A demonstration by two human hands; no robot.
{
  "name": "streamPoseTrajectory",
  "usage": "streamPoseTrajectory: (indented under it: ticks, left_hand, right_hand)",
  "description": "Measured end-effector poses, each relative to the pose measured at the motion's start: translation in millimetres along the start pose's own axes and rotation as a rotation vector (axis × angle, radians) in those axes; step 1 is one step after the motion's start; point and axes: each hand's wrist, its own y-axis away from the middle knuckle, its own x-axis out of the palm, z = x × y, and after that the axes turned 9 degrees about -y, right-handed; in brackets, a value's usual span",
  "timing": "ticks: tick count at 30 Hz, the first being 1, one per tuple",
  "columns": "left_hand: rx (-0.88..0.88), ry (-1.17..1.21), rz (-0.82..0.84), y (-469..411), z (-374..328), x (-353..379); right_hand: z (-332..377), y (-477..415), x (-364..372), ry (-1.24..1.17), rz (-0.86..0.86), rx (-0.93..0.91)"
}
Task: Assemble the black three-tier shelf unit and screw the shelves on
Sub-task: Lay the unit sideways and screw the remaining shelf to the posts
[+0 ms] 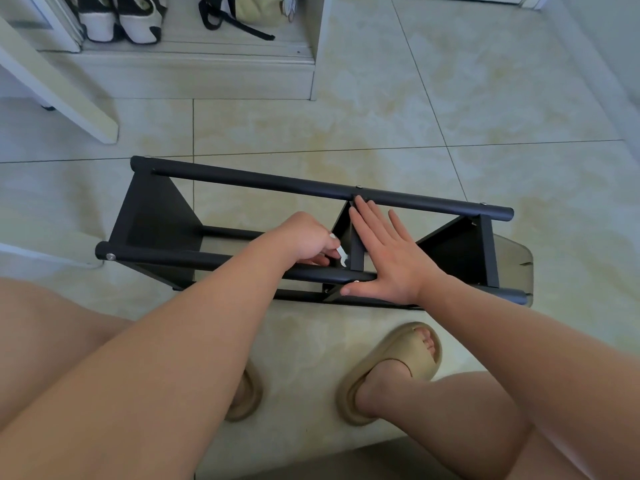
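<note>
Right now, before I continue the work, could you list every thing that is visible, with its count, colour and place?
shelf unit: 1, black, lying on its side on the floor, centre
screws: at least 4 visible, silver, in the poles
small piece: 1, white, beside the middle shelf
shoes: 2, black and white, in the cabinet, top left
bag: 1, pale yellow-green with black straps, right of the shoes
cabinet: 1, white, top
board: 1, white, far left
floor: beige tiles
slippers: 2, beige, on the feet, bottom
left hand: pinches the small piece
right hand: flat on the middle shelf
</note>
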Motion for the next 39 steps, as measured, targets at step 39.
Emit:
streamPoseTrajectory:
  ticks: [39]
  left_hand:
    - [0.057, 0.011, -0.062, -4, -3, 11]
  right_hand:
    - [2, 2, 2, 0.003, -0.034, 0.122]
